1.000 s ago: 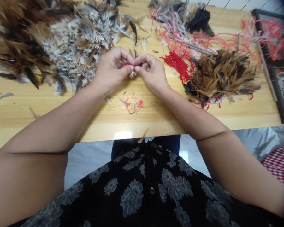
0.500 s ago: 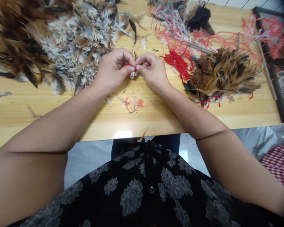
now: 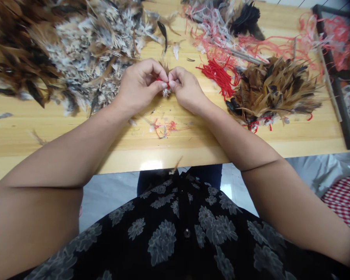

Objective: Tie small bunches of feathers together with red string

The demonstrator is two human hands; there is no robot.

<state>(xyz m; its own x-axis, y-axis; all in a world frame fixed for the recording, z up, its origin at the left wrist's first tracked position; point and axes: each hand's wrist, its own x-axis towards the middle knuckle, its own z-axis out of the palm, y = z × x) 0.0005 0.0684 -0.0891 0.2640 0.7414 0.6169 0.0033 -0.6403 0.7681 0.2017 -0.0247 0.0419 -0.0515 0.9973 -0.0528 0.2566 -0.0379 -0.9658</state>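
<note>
While the left hand [image 3: 139,83] pinches a feather bundle [image 3: 166,93], the right hand [image 3: 187,88] pinches red string [image 3: 162,80]

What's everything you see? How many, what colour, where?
Table: one, yellow wood, across middle
Feather pile: one, brown, white, black, left
Feather bunch: one, brown, right
Clump: one, black, top right
Strings: many, red, centre right
Tangle: one, pink and white, top right
Sticks: at least two, greyish, right
Frame: one, black, right edge
Loose feathers: several, mixed, scattered
Scraps: several, red, mid-table
Cloth: one, red-white checks, bottom right
Floor: one, pale, below table
Tuft: one, brown, white, red, centre
Shirt: one, black and grey, bottom
Left hand: one, pinching tuft
Right hand: one, beside tuft
</note>
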